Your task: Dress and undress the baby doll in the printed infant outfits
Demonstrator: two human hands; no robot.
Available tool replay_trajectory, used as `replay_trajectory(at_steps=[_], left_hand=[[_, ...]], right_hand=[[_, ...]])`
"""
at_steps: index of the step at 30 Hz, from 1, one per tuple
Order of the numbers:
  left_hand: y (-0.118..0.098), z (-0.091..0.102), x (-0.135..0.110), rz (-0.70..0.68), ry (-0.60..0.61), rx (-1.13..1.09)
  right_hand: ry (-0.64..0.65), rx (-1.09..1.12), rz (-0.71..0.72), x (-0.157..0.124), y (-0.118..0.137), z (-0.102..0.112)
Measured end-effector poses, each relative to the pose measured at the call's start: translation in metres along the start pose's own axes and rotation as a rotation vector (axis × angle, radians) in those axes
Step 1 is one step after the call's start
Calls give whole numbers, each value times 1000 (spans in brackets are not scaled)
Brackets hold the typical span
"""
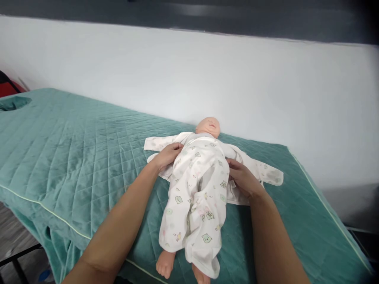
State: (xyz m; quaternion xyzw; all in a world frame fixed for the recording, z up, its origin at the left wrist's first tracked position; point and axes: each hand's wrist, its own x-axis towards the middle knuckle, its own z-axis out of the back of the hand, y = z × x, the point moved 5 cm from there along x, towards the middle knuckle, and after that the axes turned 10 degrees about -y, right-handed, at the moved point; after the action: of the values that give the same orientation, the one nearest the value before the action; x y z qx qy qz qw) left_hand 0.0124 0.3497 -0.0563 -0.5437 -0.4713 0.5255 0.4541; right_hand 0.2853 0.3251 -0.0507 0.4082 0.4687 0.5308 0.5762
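Note:
A baby doll lies on its back, head toward the wall and bare feet toward me. It wears white trousers printed with small bears, pulled high over its belly. An open white jacket is spread under it, the sleeves stretched out to both sides. At the left side of the waist, my left hand is closed on the trousers' edge, its fingertips partly hidden. My right hand grips the trousers at the opposite side, above the jacket's flap, with some fingers tucked out of sight.
The doll rests on a bed with a green quilted cover, which has a hole at its far left end. Behind the bed runs a white wall. A black metal bar shows at lower left, near the floor.

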Motion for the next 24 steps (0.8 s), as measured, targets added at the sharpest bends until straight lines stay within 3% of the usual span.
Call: replay_trajectory(at_steps=[3, 7, 15, 19, 24], left_hand=[[1, 1, 2, -33, 36, 29], [-1, 2, 4, -157, -18, 50], [-13, 8, -2, -443, -384, 430], [-13, 13, 2, -422, -495, 568], [-7, 11, 12, -338, -441, 754]], right_hand=[[13, 23, -18, 0, 1, -3], [-52, 9, -40, -2, 2, -4], [-206, -144, 19, -2, 1, -2], [-351, -334, 46, 2, 0, 3], [-476, -450, 66, 9, 0, 5]])
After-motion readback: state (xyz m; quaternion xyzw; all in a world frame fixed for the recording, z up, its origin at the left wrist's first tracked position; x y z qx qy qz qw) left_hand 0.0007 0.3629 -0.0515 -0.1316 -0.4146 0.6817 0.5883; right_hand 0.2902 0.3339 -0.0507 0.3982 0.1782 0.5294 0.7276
